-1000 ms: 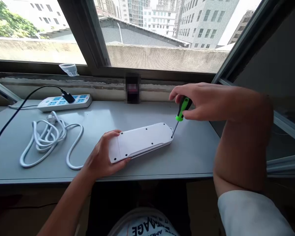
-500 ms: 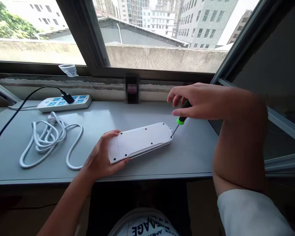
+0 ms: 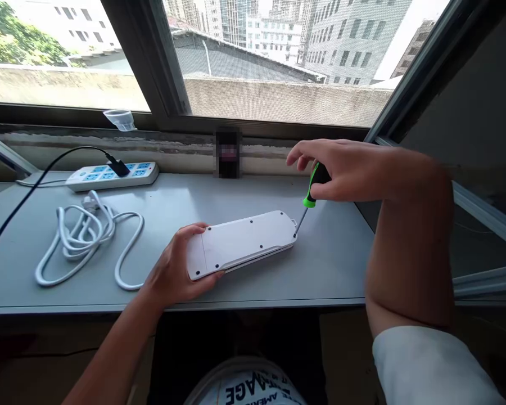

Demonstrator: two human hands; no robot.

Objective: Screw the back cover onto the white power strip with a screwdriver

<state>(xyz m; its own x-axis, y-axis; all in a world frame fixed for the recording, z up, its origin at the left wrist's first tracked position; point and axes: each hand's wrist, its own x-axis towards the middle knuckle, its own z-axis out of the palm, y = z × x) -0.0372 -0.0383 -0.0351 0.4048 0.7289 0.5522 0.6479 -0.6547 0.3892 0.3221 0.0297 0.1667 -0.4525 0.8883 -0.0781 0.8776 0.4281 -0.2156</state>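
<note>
A white elongated case (image 3: pixel 240 242) with several dark screws lies on the grey table. My left hand (image 3: pixel 177 264) grips its left end, thumb and fingers on opposite edges. My right hand (image 3: pixel 335 169) holds a screwdriver (image 3: pixel 310 194) with a black and green handle. The handle sits between thumb and fingers, and some fingers are stretched out to the left. The shaft slants down to the left, and its tip meets the screw at the case's right end, near a small loop.
A white power strip (image 3: pixel 139 179) with a black plug stands at the back left. In front of it lies a coiled white cable (image 3: pixel 73 247). A clear plastic piece (image 3: pixel 121 119) and a dark, blurred object (image 3: pixel 227 154) are by the window. The table's front edge (image 3: pixel 257 305) runs close below the case.
My right thumb and fingers have shifted on the screwdriver, showing more of its green and black handle. The screwdriver stands slightly more upright. The left hand keeps its hold on the case.
</note>
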